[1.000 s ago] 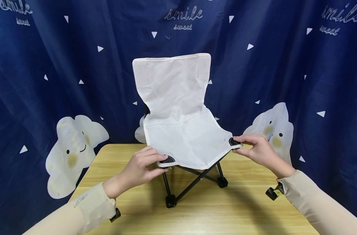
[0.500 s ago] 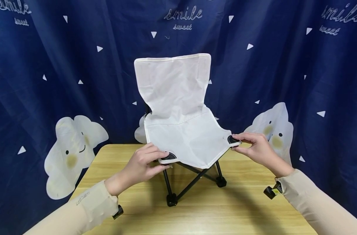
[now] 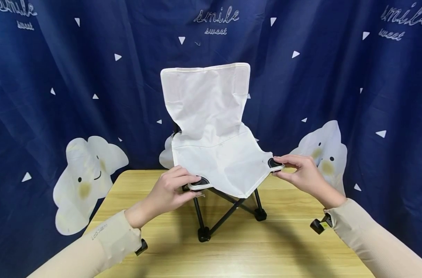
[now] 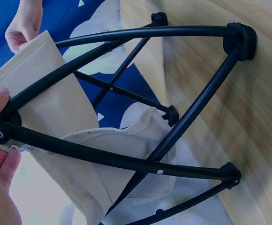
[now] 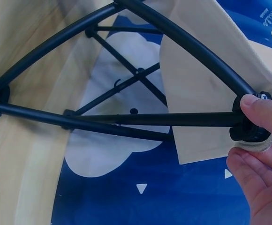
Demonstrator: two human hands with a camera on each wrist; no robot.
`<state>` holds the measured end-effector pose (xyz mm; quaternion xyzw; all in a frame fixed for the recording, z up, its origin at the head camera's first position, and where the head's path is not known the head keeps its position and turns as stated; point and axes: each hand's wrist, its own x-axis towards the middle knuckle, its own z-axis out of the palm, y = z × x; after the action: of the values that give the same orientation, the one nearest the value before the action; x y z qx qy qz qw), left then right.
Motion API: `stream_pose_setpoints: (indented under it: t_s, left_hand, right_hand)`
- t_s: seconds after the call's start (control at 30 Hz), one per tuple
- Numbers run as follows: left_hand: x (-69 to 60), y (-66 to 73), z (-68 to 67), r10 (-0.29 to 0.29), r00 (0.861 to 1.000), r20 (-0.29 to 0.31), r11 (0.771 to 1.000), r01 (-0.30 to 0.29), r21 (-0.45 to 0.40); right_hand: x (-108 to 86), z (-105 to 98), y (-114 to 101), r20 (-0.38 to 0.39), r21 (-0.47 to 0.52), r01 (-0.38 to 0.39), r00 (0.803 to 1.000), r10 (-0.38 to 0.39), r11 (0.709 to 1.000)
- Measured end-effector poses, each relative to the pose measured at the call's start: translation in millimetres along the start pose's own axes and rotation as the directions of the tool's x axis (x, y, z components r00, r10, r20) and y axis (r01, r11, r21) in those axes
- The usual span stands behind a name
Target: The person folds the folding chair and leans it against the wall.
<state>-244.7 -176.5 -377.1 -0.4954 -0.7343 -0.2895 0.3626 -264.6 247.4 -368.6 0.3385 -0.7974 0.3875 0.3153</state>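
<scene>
A small folding chair with a white fabric seat and crossed black legs stands unfolded, its backrest upright. My left hand pinches the front left seat corner, fingers on top and thumb beneath. My right hand pinches the front right corner the same way, at its black patch. In the left wrist view the left hand holds the corner by a black joint. The right wrist view has the right hand gripping the other corner joint.
The chair's feet rest on a light wooden table. Behind it hangs a dark blue curtain with white clouds, triangles and lettering. Small black devices are strapped at both wrists.
Both hands keep their pinch on the front corners. The left hand and its corner have risen a little and shifted right; the right hand has moved slightly left and up.
</scene>
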Motion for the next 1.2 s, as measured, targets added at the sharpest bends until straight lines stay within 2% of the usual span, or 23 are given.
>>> stream_pose_setpoints:
  t_s: [0.23,0.83,1.2]
  left_hand:
    - [3.8,-3.2,1.5,0.031,0.999,-0.030,0.999,-0.031,-0.009]
    - [13.1,-6.2,1.5,-0.010,1.000,0.000,1.000,0.010,-0.005]
    - [18.6,-8.6,4.0,-0.013,1.000,-0.009,1.000,0.013,0.003]
  right_hand:
    - [2.7,0,-1,-0.002,-0.025,-0.003,1.000,0.003,1.000]
    - [8.9,2,-7,-0.013,-0.002,-0.029,1.000,0.029,1.000]
    - [12.1,4,-8,-0.023,-0.017,-0.034,0.999,0.034,0.999]
